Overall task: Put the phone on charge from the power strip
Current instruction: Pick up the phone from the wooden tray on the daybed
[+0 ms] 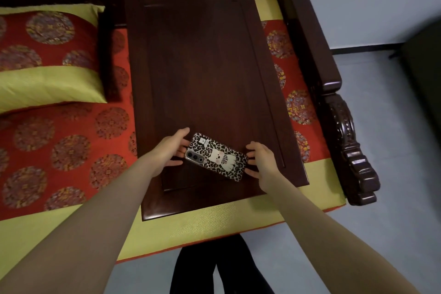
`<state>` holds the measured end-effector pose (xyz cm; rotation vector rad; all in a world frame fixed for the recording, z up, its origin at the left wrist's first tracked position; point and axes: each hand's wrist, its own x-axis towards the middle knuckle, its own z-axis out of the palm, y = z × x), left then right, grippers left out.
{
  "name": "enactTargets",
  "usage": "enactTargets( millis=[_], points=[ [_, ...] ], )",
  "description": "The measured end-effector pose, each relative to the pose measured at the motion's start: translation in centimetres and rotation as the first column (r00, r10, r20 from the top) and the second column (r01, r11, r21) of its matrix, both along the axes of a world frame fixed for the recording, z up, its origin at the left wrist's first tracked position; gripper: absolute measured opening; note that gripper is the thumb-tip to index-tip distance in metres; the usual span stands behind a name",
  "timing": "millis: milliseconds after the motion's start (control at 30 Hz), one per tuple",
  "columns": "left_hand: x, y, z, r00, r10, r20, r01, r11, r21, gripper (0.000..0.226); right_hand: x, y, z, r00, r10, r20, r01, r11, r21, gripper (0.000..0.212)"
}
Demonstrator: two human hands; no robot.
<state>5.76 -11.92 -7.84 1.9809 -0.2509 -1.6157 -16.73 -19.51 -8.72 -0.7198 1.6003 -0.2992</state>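
Note:
A phone (216, 156) in a leopard-print case with a white cartoon figure lies back-up, slanted, near the front of a dark wooden tray table (200, 67). My left hand (170, 150) grips the phone's camera end, fingers curled around its edge. At the opposite end, my right hand (261, 161) has its fingertips on the phone's edge. No power strip or charging cable is in view.
The tray table rests on a red and yellow-green patterned cushion (59, 150) of a dark carved wooden bench. A matching pillow (47, 59) lies at the left. The carved armrest (346, 141) rises at the right. Grey floor (386, 222) lies beyond.

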Motion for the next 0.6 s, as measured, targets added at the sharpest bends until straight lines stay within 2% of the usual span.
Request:
enactTargets(
  millis=[133,300,400,600],
  points=[
    [-0.4,-0.2,-0.1,0.999,-0.024,0.022,0.024,0.999,-0.029,0.049,0.0,-0.1,-0.3,1.000,-0.009,0.006,0.009,1.000,0.002,0.015],
    [-0.4,0.4,-0.2,0.992,0.010,-0.124,-0.021,0.996,-0.090,0.027,1.0,-0.2,-0.1,1.000,0.022,0.016,-0.022,1.000,-0.002,0.027],
    [-0.7,0.9,0.1,0.984,0.076,-0.162,-0.097,0.987,-0.125,0.020,1.3,0.0,0.4,0.998,0.057,0.033,-0.057,0.998,-0.023,0.023],
    [-1.1,2.8,1.1,0.956,0.211,-0.204,-0.252,0.946,-0.202,0.015,1.2,-0.2,2.4,0.956,0.261,0.136,-0.256,0.965,-0.055,0.024]
  ],
)
